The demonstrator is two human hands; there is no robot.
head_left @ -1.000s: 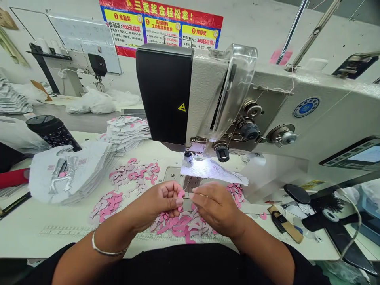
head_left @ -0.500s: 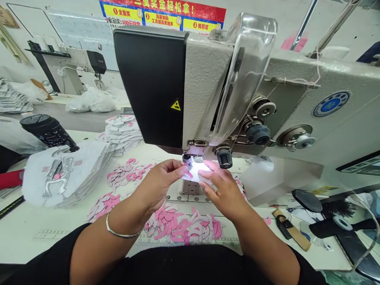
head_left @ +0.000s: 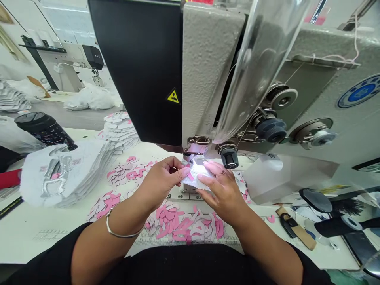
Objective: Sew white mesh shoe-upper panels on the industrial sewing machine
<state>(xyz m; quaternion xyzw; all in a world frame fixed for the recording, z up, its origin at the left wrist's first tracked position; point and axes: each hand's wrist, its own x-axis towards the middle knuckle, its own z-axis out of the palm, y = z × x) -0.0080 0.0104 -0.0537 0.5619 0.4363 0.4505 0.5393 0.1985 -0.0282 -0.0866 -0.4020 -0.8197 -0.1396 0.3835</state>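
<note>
Your left hand (head_left: 162, 183) and right hand (head_left: 221, 196), fingers half-curled, press a white mesh fabric piece (head_left: 197, 174) between them, just below the sewing machine's presser foot (head_left: 194, 158).

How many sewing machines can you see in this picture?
2: the near sewing machine right in front, and the farther sewing machine at back left. Others may be hidden.

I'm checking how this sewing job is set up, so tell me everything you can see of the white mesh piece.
The white mesh fabric piece is small, pale and finely perforated, and its surface glows under the machine's light. It lies nearly flat beneath the presser foot, with a pink piece at its left edge. The left hand's fingertips touch that side, and the right hand's fingers rest on the other, hiding much of its outline.
</note>
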